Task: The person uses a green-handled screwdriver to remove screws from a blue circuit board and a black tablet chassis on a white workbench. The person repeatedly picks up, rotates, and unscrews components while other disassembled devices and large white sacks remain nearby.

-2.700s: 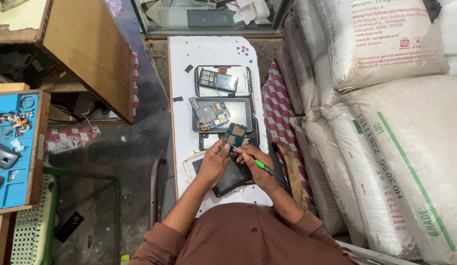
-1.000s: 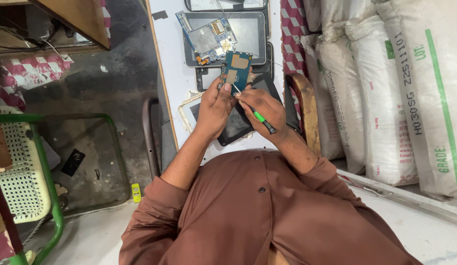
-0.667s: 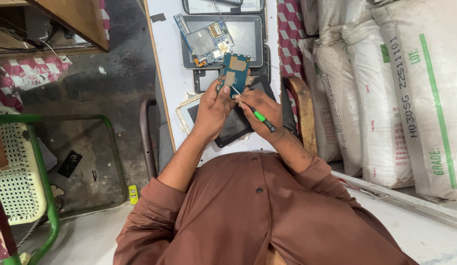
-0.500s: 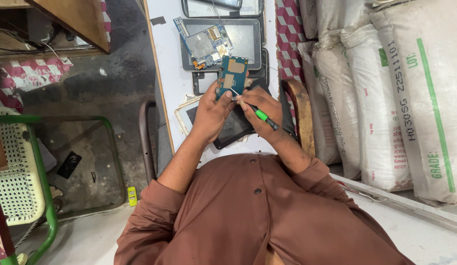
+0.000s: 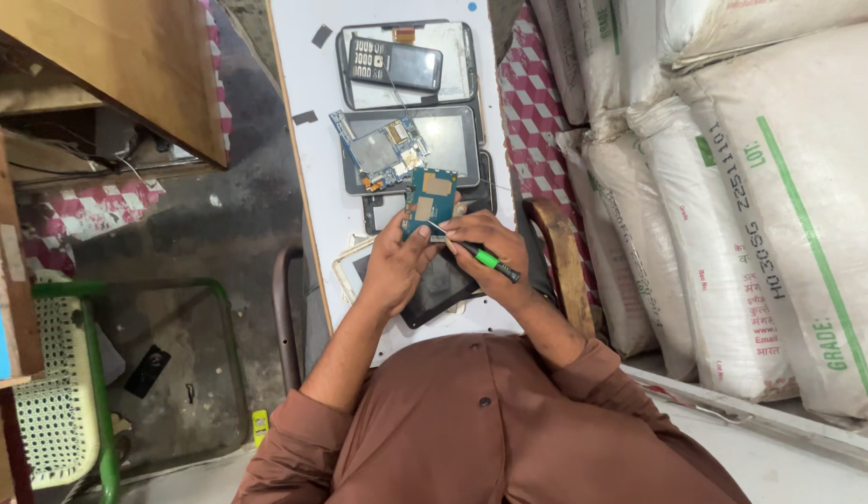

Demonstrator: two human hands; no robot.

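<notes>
While seated at centre frame, left hand (image 5: pixel 396 266) gripping blue circuit board (image 5: pixel 430 202), right hand (image 5: pixel 490 252) clasping green-handled screwdriver (image 5: pixel 482 259), over white table (image 5: pixel 312 140).

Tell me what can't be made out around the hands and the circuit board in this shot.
- Head view: screwdriver tip contact on the blue circuit board, too small.
- Left hand grip: fingers under the board hidden.
- Dark tablet: mostly covered by both hands; right hand.
- White table: top cut off by frame edge.
</notes>
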